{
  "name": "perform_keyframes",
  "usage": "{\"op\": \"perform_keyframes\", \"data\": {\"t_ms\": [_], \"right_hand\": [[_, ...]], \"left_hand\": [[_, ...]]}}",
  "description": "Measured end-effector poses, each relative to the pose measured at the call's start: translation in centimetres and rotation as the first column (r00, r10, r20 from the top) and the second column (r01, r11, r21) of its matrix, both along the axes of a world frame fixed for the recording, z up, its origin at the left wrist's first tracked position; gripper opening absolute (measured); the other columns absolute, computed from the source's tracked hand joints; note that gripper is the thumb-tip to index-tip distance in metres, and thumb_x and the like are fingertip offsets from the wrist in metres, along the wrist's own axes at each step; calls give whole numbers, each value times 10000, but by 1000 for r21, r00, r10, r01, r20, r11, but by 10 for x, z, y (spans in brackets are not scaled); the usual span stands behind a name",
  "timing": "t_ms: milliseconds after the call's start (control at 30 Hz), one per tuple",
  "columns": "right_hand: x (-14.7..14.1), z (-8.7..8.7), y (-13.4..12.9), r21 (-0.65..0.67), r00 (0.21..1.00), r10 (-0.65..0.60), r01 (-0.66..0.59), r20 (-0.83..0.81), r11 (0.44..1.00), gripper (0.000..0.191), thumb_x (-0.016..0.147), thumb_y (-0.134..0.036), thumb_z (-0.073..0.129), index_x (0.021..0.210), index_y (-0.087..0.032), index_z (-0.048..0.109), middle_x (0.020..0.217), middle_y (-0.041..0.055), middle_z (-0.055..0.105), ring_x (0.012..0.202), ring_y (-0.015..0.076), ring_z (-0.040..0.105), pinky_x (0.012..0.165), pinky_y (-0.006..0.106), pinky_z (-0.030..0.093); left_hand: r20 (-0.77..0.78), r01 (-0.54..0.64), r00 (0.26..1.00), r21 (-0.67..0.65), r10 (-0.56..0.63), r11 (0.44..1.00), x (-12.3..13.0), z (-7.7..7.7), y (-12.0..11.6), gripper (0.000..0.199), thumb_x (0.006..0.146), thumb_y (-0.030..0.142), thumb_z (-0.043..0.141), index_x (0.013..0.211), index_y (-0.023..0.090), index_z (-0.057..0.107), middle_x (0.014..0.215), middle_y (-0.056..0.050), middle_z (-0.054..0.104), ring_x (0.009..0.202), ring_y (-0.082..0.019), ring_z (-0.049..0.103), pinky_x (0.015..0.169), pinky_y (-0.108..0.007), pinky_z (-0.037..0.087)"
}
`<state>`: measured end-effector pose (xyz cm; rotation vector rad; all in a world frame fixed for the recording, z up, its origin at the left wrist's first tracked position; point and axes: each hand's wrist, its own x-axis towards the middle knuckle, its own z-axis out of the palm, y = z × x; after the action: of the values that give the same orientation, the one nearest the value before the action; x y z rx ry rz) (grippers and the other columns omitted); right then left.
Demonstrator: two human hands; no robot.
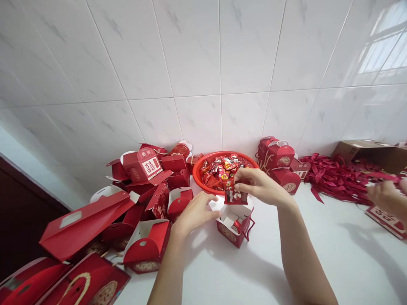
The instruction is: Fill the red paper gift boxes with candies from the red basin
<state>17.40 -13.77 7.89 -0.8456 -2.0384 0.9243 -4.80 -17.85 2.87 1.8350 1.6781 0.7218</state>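
A small red candy box (230,234) stands with its top open on the white table, a red wrapped candy (236,225) inside. At its left edge is my left hand (194,212), with the thumb and forefinger around the raised white flap. Just above the opening, my right hand (259,185) pinches a flat red candy packet (235,195) with pictures on it. Behind the box sits a round red plastic basket (197,180) filled with wrapped candies (219,171), partly covered by my right hand.
Many red gift boxes (146,245) are heaped on the left. Closed boxes (284,180) stand by the wall, right of the basket. Farther right lie dark red ribbons (330,180) and a cardboard carton (359,152). Another person's hands (386,197) work above a red box (386,220).
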Motion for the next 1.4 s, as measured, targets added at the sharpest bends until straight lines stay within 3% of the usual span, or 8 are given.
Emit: {"op": "perform_keyframes", "data": {"t_ms": [200, 367, 533, 800, 1033, 1200, 1267, 1400], "right_hand": [[-11, -8, 0, 13, 988, -6, 4, 153, 1000, 118, 799, -137, 544, 720, -216, 580, 708, -14, 640, 658, 148, 571, 607, 263, 439], [-17, -12, 2, 1, 976, 51, -53, 212, 999, 95, 811, -186, 590, 724, -215, 616, 679, -10, 646, 632, 153, 580, 575, 259, 432], [-17, -15, 4, 81, 957, -64, 43, 284, 996, 60, 812, -207, 626, 816, -219, 686, 827, 33, 716, 751, 191, 637, 644, 286, 467], [12, -17, -5, 26, 974, -72, 68, 217, 997, 178, 838, -403, 654, 844, -239, 722, 858, 35, 731, 751, 205, 654, 661, 312, 505], [46, -56, -27, -142, 983, -91, 114, 162, 983, 470, 759, -509, 754, 1169, -287, 689, 1251, 78, 671, 1139, 299, 621, 933, 435, 512], [47, -101, -47, -323, 996, -27, -1, -81, 946, 672, 801, -546, 720, 1384, -286, 508, 1362, 127, 601, 1237, 304, 579, 988, 484, 502], [37, -114, -50, -351, 988, -34, -20, -148, 936, 583, 862, -546, 653, 1352, -261, 514, 1317, 131, 627, 1207, 286, 602, 980, 468, 511], [16, -131, -49, -338, 968, -194, 130, -161, 932, 420, 846, -536, 673, 1108, -212, 619, 1196, 127, 683, 1120, 290, 648, 949, 454, 522]], "left_hand": [[41, -2, 999, -123, 7, 992, -8, -12, -1, 540, 549, 303, 802, 1079, 226, 739, 1090, -58, 707, 950, -264, 681, 703, -252, 509], [37, 43, 999, -134, -39, 990, -10, -17, -1, 527, 552, 286, 794, 1073, 224, 741, 1123, -56, 705, 940, -266, 682, 741, -266, 510], [78, 66, 995, -132, -56, 989, -12, -24, -3, 586, 585, 285, 778, 1164, 217, 714, 1187, -76, 684, 999, -268, 670, 811, -282, 516], [104, 119, 988, -69, -111, 991, -11, -28, -8, 568, 620, 246, 742, 1186, 227, 694, 1259, -68, 651, 1094, -276, 640, 938, -329, 513], [144, 153, 978, -2, -151, 988, -6, -33, -25, 588, 672, 198, 692, 1259, 222, 661, 1317, -69, 638, 1216, -286, 594, 1045, -345, 458], [198, 191, 961, 41, -195, 981, 0, -35, -42, 667, 707, 177, 677, 1363, 261, 591, 1426, -51, 576, 1318, -281, 527, 1101, -360, 426], [249, 214, 942, 73, -226, 974, 2, -39, -46, 736, 752, 197, 663, 1459, 283, 479, 1471, -43, 536, 1347, -256, 504, 1118, -356, 413], [302, 260, 912, 91, -276, 961, 4, -46, -49, 778, 826, 376, 693, 1525, 286, 363, 1471, -67, 534, 1336, -249, 515, 1108, -374, 428]]}}
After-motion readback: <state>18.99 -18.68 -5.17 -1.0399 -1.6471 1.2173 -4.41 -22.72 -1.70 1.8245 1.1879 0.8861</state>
